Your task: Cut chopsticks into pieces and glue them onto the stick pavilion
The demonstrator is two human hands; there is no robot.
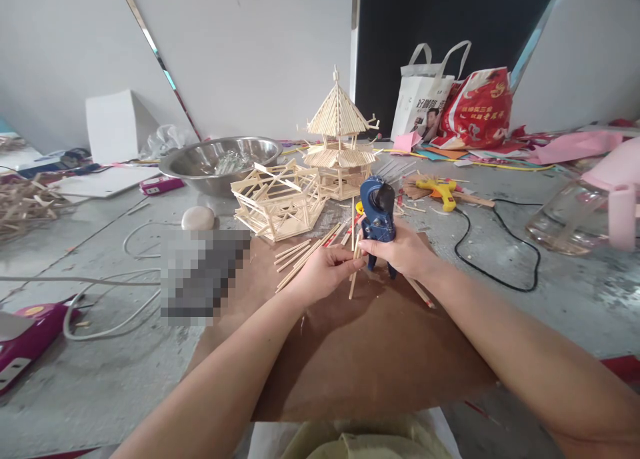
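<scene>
Head view: right hand (403,252) is clenched round the handles of a blue plastic-bodied cutter tool (377,217), tool upright, head up, just above the knuckles. Left hand (324,271) pinches thin pale wooden sticks (355,267) betw. thumb & fingertips, sticks standing roughly vertical right beside the cutter's lower end, touching or nearly so; can't tell if a stick sits in the blade. Both hands meet over a brown cardboard sheet (370,352) laid on a grey concrete surface (125,379). More loose wooden sticks (305,253) lie fanned on the sheet just left of & behind the left hand. Behind those, a low hexagonal stick frame (277,202), and past it a tiered stick pagoda model w/ pointed roof (340,142). Left of the models a wide steel bowl (220,162); a yellow glue gun (440,192) w/ black cord (500,272) lies to the right, well apart from the hands. Far right, a clear glass vessel (570,222). At the back, a white tote bag (425,95) and red printed plastic bag (480,109) lean against a dark panel; pale grey walls either side. White cable (115,312) loops at left nr a magenta device (30,332).
</scene>
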